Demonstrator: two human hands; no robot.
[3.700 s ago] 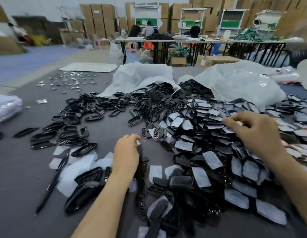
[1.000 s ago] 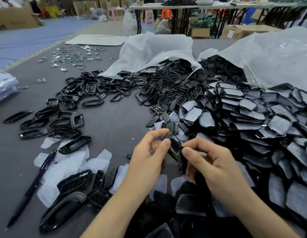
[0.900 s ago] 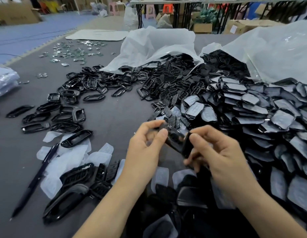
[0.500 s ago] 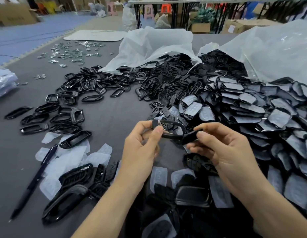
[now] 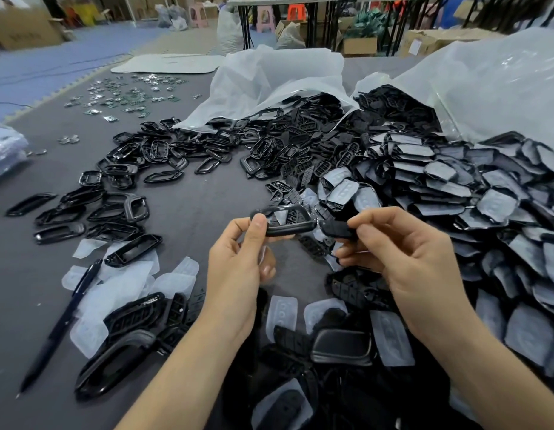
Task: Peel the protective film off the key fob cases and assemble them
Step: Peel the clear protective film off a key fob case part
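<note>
A: Where are the hands?
B: Centre of the frame. The left hand [image 5: 238, 262] pinches a black key fob frame [image 5: 288, 230] by its left edge; the right hand [image 5: 406, 259] pinches a smaller black fob piece [image 5: 334, 228], its tip just beside the frame's right edge (touching or not, I cannot tell).
A: Any open room?
B: A bare strip of grey mat [image 5: 201, 212] runs up the middle, between loose frames [image 5: 57, 234] at left and the film-covered case pile [image 5: 455, 187] at right.
</note>
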